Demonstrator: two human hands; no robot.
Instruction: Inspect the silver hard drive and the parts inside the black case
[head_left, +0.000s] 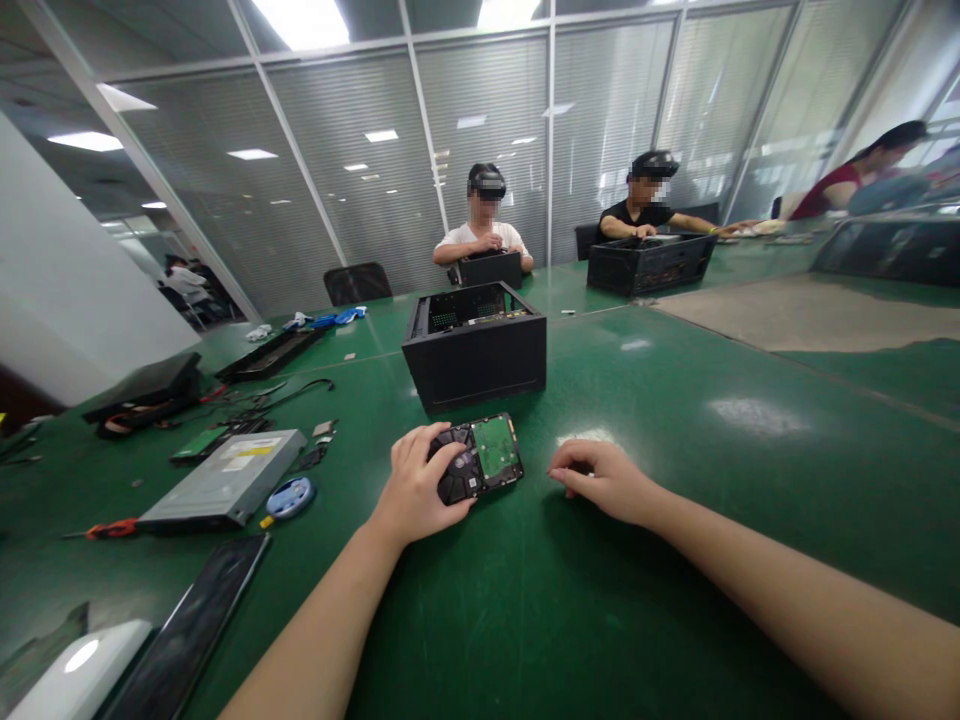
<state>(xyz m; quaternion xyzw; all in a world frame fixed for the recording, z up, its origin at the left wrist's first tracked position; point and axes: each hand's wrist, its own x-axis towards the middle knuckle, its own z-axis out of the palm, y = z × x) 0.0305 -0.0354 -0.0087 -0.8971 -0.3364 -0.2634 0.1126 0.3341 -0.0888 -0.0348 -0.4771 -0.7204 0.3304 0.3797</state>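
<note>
My left hand point(420, 480) is closed round a hard drive point(496, 447), its green circuit board and black underside facing up. The drive is just over the green table, in front of a black computer case point(480, 358). To the right of the drive, apart from it, is my right hand point(604, 480). Its fingers are curled in with the thumb near the index finger. Whether anything small is between those fingertips I cannot make out. The case has an uncovered top that shows parts inside.
On the left lie an optical drive point(232, 475), an orange-handled screwdriver point(112, 529), a blue round object point(289, 497), cables point(274, 397) and a dark flat panel point(199, 620). Across the table, one person point(484, 235) and another person point(637, 215) handle black cases. Brown cardboard point(817, 310) lies right.
</note>
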